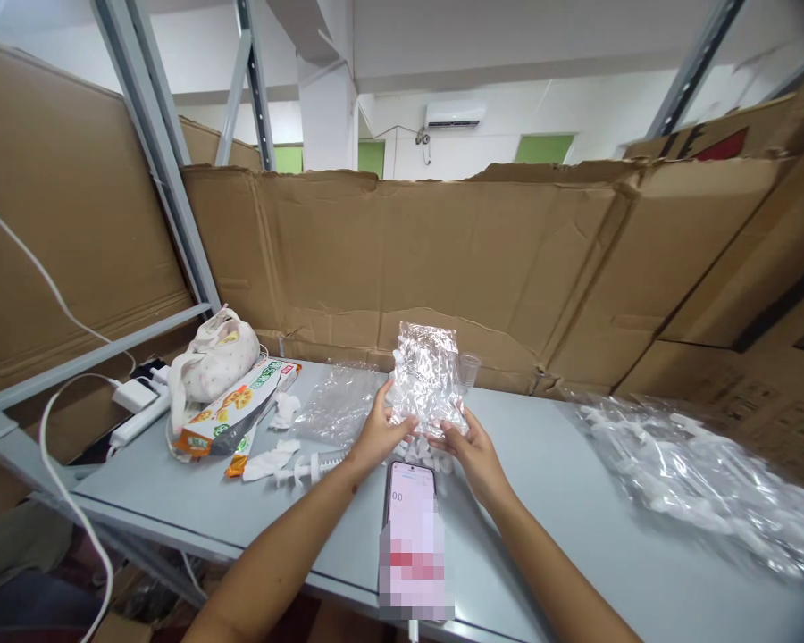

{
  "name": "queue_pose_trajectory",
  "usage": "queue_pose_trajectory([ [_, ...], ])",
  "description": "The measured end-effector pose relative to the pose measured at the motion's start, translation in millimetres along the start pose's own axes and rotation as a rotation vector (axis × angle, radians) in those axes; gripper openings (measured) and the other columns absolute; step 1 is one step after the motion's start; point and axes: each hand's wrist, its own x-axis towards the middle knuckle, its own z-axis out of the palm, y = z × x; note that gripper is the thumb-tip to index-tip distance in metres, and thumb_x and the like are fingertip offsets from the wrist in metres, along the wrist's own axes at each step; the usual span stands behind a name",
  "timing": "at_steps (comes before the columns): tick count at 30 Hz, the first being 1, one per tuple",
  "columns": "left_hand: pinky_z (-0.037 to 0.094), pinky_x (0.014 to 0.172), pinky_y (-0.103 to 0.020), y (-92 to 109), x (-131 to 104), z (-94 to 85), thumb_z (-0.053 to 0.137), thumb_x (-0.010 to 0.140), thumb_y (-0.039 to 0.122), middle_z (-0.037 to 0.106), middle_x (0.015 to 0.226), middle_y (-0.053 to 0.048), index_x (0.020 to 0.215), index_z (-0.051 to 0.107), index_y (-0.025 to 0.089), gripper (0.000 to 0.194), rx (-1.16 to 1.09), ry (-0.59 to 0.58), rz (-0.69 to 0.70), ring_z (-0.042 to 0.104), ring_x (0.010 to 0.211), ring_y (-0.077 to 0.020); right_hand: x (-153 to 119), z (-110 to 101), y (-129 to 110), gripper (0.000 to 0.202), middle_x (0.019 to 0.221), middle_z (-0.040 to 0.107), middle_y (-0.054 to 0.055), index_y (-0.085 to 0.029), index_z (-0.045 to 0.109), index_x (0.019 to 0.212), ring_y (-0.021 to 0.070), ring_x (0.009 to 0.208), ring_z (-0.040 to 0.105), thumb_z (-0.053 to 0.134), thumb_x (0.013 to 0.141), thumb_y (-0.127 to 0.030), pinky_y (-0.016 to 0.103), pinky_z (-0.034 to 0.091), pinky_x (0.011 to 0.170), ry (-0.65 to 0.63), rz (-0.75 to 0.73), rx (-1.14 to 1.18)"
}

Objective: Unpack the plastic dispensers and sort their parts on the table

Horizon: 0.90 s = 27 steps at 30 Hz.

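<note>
A shiny clear plastic bag [429, 375] is held upright above the grey table between my two hands. My left hand [381, 427] pinches its lower left edge, thumb in front. At the lower right, my right hand [467, 444] grips the same bag with thumb and fingers. Small white pieces [429, 455] lie just under the bag, partly hidden by it. Below them a phone [414, 527] rests face up near the table's front edge, its screen partly blurred. A clear plastic cup [469, 370] stands behind the bag on the right.
Flat clear bags [335, 402] and a white syringe-like item [312, 468] lie left of centre. Farther left are a printed box [238, 406], a white pouch [221, 357] and a power strip [140, 420]. Filled clear bags [697, 473] cover the right side. Cardboard [429, 250] walls the back.
</note>
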Motion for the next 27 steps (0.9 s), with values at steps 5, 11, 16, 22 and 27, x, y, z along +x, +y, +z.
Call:
queue_pose_trajectory([
  [5,0.049,0.060,-0.024,-3,3,-0.5,0.066,0.071,0.022,0.065,0.081,-0.004,0.138,0.014,0.020,0.085,-0.072,0.037,0.043,0.064,0.064,-0.0132,-1,-1,-3,0.054,0.094,0.070,0.007,-0.020,0.052,0.114,0.0242,0.076,0.068,0.068,0.069,-0.045,0.044,0.052,0.081,-0.001,-0.018,-0.057],
  [11,0.051,0.063,-0.027,-1,6,-6.7,0.063,0.074,0.024,0.068,0.082,-0.007,0.140,0.014,0.017,0.083,-0.129,0.060,0.064,0.065,0.065,-0.0140,6,-9,-2,0.039,0.094,0.070,0.008,-0.018,0.062,0.092,0.0235,0.075,0.068,0.069,0.066,-0.046,0.043,0.051,0.081,0.011,-0.028,-0.042],
  [16,0.052,0.065,-0.028,-3,8,-7.6,0.057,0.079,0.022,0.068,0.087,-0.009,0.139,0.022,0.014,0.070,-0.147,0.076,0.042,0.065,0.065,-0.0135,5,-8,-3,0.038,0.095,0.069,0.007,-0.019,0.062,0.093,0.0239,0.076,0.068,0.067,0.068,-0.048,0.043,0.051,0.081,-0.010,-0.029,-0.008],
  [22,0.051,0.059,-0.024,-2,10,-12.1,0.050,0.080,0.021,0.066,0.086,-0.006,0.130,0.039,0.013,0.052,-0.020,0.135,0.117,0.063,0.062,-0.0118,3,-9,-6,0.040,0.091,0.069,0.006,-0.020,0.061,0.099,0.0271,0.080,0.068,0.061,0.073,-0.050,0.045,0.051,0.079,-0.098,-0.040,-0.008],
  [27,0.048,0.058,-0.022,27,19,-42.5,0.047,0.079,0.019,0.065,0.084,-0.006,0.122,0.044,0.011,0.044,0.015,0.323,0.249,0.062,0.061,-0.0111,6,-19,-13,0.042,0.091,0.069,0.007,-0.021,0.058,0.104,0.0250,0.079,0.068,0.058,0.074,-0.050,0.043,0.050,0.077,-0.066,-0.136,-0.057],
])
